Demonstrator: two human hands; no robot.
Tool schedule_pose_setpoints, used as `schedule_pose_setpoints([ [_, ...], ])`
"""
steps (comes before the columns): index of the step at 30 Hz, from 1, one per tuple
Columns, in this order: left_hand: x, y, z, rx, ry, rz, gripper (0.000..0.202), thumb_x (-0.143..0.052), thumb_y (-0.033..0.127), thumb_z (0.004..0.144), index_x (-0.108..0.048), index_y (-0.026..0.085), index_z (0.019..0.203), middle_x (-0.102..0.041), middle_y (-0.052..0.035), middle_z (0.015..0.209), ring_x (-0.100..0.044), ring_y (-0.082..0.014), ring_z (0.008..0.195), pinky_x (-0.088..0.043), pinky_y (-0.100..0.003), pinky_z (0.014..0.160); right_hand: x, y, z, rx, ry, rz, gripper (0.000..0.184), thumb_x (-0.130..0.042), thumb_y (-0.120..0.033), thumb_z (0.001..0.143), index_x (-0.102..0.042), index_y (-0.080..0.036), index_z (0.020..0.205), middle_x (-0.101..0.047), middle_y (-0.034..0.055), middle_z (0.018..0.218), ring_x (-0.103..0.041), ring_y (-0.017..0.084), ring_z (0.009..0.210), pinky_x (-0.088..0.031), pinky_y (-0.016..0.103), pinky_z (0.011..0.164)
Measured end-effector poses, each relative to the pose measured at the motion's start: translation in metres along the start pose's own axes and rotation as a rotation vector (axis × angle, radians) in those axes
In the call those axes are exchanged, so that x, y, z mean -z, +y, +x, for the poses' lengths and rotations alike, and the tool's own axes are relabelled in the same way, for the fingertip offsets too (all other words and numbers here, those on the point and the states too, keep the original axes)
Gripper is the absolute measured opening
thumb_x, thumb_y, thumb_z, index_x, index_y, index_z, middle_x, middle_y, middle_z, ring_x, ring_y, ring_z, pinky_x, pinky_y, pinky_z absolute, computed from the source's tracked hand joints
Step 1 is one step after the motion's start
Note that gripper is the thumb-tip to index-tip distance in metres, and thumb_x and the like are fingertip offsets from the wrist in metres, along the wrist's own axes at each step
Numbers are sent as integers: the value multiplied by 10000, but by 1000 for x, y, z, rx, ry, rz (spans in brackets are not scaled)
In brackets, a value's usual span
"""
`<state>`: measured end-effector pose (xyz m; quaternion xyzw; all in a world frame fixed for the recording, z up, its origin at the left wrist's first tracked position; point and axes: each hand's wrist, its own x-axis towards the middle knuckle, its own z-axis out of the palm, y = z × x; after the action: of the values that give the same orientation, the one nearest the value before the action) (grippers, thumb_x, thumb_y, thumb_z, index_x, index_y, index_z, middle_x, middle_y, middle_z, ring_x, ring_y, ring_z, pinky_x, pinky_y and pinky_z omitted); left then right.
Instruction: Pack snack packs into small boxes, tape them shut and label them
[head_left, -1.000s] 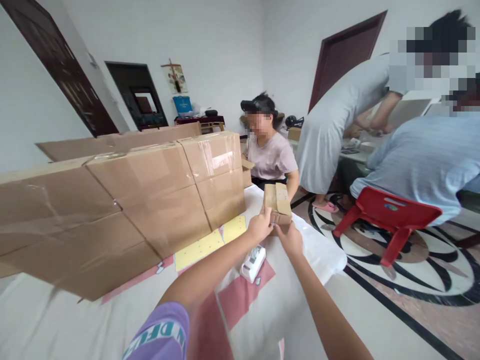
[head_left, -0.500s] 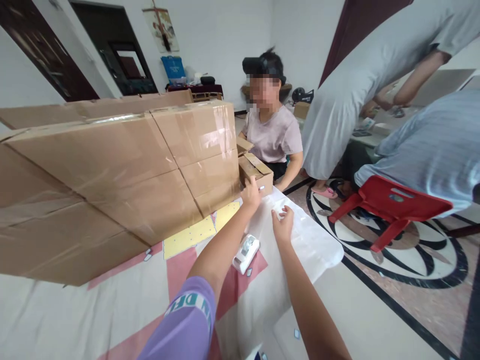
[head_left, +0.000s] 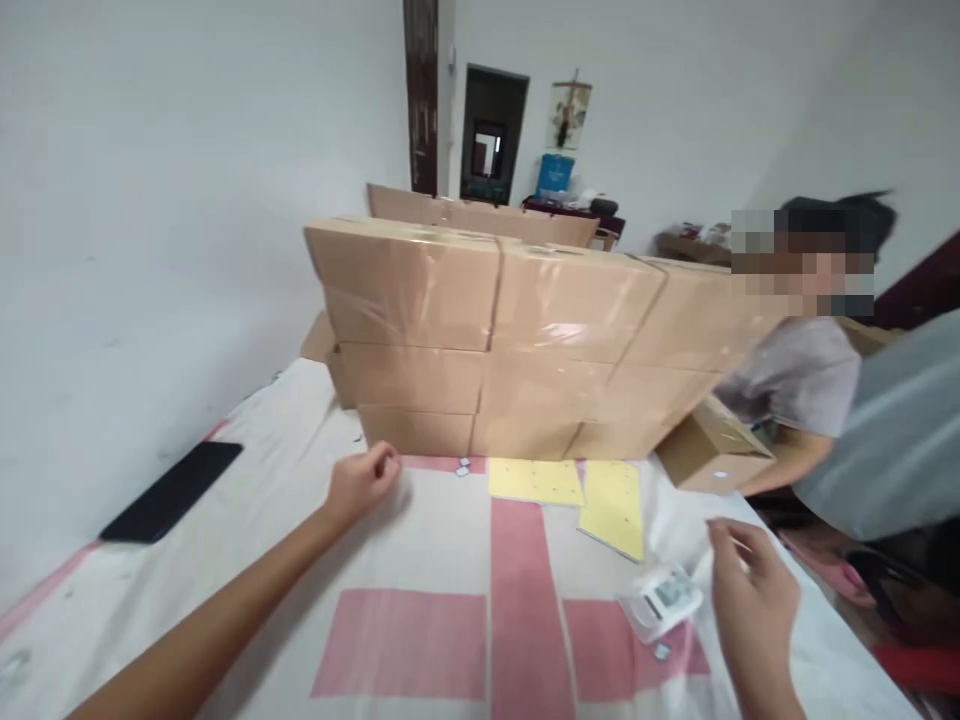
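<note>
My left hand is over the cloth just in front of the wall of stacked cardboard boxes. Its fingers are curled in, and nothing shows in them. On the right, my right hand hovers above the table edge, fingers loosely bent and apart, holding nothing visible. Beside it lies a small white object with clear plastic, too blurred to name surely. A single cardboard box stands at the stack's right end, near a co-worker's arm. Yellow patches show on the cloth before the stack.
A black flat slab lies by the wall at left. The pink-and-white cloth covers the table. A co-worker is close on the right; another person's grey clothing shows beyond.
My view has swung left. My left hand has left the single box and now sits by the stack with curled fingers. My right hand remains near the table's right side.
</note>
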<state>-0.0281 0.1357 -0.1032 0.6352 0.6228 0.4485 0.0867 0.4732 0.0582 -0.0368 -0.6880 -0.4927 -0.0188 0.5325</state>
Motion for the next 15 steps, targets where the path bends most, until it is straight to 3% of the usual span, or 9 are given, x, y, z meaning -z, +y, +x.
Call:
schedule_pose_setpoints([
  [3, 46, -77, 51, 196, 281, -46, 253, -585, 480, 849, -603, 245, 943, -639, -12, 772, -585, -199, 700, -483, -342, 766, -86, -123, -65, 332, -531, 299, 126, -577, -305, 914, -691, -254, 902, -727, 77, 958, -698, 245, 926, -557, 400, 855],
  [5, 50, -115, 90, 277, 371, -127, 507, -630, 534, 828, -540, 215, 1211, -668, -107, 1126, -634, -260, 996, -501, -418, 932, -166, -197, -115, 459, -859, 451, 206, -573, -243, 919, -703, -265, 1078, -736, 84, 1112, -701, 232, 1055, -559, 397, 959],
  [7, 40, -141, 123, 310, 365, -234, 661, -636, 540, 836, -456, 196, 1372, -583, -172, 1375, -582, -298, 1241, -473, -462, 1056, -248, -255, -158, 478, -1029, 578, 388, -594, -221, 881, -654, -262, 1262, -693, 97, 1305, -650, 239, 1230, -521, 426, 1069],
  [9, 24, -158, 147, 306, 335, -332, 736, -682, 511, 827, -427, 195, 1441, -513, -175, 1496, -504, -300, 1387, -420, -447, 1147, -323, -295, -188, 348, -1048, 635, 543, -611, -216, 828, -595, -245, 1371, -632, 110, 1414, -563, 252, 1360, -484, 441, 1123],
  [11, 10, -168, 163, 301, 326, -407, 767, -720, 489, 823, -429, 200, 1470, -491, -153, 1543, -466, -287, 1441, -386, -412, 1189, -379, -322, -201, 99, -924, 623, 585, -559, -202, 834, -553, -214, 1419, -600, 126, 1448, -508, 248, 1415, -442, 441, 1161],
  [13, 0, -176, 171, 322, 337, -454, 658, -665, 496, 887, -481, 205, 1448, -539, -140, 1509, -506, -275, 1410, -401, -406, 1180, -415, -341, -201, -41, -810, 552, 622, -518, -184, 846, -491, -178, 1468, -479, 159, 1563, -423, 251, 1482, -386, 444, 1202],
  [15, -6, -184, 174, 374, 362, -470, 502, -540, 502, 978, -560, 194, 1374, -623, -144, 1400, -587, -270, 1309, -448, -448, 1135, -433, -355, -194, -69, -741, 471, 669, -499, -173, 860, -404, -133, 1522, -308, 193, 1661, -311, 262, 1545, -326, 452, 1235],
])
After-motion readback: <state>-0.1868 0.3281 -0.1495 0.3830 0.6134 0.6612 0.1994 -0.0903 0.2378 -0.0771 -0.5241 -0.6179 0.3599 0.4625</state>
